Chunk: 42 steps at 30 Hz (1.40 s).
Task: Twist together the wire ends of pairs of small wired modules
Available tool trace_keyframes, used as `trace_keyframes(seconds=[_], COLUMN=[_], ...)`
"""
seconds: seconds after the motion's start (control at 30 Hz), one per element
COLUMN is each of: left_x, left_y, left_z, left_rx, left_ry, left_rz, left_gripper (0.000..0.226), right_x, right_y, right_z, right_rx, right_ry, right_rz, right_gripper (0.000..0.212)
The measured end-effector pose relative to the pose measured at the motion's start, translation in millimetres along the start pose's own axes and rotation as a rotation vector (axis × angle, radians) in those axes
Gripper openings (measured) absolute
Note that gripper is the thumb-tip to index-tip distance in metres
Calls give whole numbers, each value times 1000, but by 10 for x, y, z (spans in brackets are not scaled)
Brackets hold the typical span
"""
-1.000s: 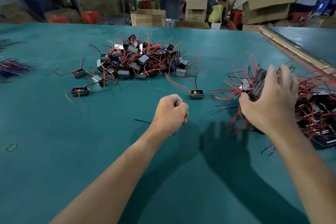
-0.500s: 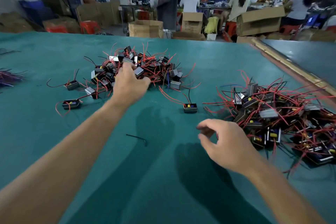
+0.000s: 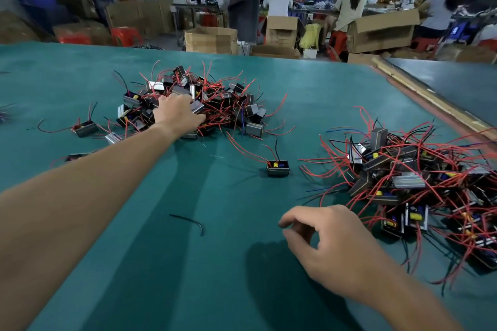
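- Reaching with left hand into far module pile; grip impossible to tell.
- Hovering right hand over green table, loosely curled, holding nothing.

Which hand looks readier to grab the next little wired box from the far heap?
Left. The left hand lies on the far heap of small black modules with red wires, fingers among them; the right hand hangs over green tabletop, holding nothing.

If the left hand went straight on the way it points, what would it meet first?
The far pile of modules: the left hand is at its near side, fingers apparently among them.
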<state>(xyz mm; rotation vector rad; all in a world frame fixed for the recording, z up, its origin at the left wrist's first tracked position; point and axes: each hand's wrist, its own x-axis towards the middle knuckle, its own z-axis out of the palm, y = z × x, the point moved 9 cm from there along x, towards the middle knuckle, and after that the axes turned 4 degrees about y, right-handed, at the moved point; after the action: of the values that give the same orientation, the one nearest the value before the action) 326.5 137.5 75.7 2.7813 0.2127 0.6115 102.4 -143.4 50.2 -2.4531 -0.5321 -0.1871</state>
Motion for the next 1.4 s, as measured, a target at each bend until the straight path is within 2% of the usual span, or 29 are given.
trace_keyframes(seconds=[0.13, 0.3, 0.47, 0.6, 0.73, 0.83, 0.9, 1.0, 1.13, 1.2, 1.27, 1.33, 1.4], left_x=[-46, -182, -470, -826, -1296, -1641, -1721, -1727, -1846, -1895, -1955, -2025, -2090], left_y=[28, 42, 145, 220, 305, 428, 437, 393, 357, 391, 484, 562, 599], left_z=[-28, -140, -376, -540, -653, -563, -552, -603, -584, -542, -525, -533, -537], left_rx=[49, 42, -7, -184, -445, -479, -419, -363, -516, -518, -475, -464, -552], left_ry=[25, -4, -72, -249, -346, -426, -365, -194, -70, -81, -130, -167, -212], left_rz=[48, 139, 115, 42, -6, 50, 61, 71, 51, 75, 161, 254, 276], left_gripper=[33, 11, 23, 33, 23, 21, 25, 45, 64, 61, 48, 38, 36], right_x=[-4, -6, 14, 28, 35, 32, 33, 38, 29, 29, 26, 31, 35], right_y=[-17, 8, 74, 101, 132, 140, 144, 166, 196, 209, 205, 189, 175], right_z=[-42, -42, -38, -29, -1, 22, 43, 52, 63, 88, 109, 122, 124], right_rx=[51, 65, 39, 37, 25, 36, 35, 33, 38, 28, 33, 46, 62], right_ry=[42, 53, 50, 37, 14, 1, -11, -18, -30, -38, -25, -13, -13], right_rz=[-1, 6, 17, 40, 67, 78, 81, 92, 96, 96, 90, 82, 69], right_gripper=[18, 16, 9, 10, 9, 8, 9, 9, 8, 6, 11, 27, 46])
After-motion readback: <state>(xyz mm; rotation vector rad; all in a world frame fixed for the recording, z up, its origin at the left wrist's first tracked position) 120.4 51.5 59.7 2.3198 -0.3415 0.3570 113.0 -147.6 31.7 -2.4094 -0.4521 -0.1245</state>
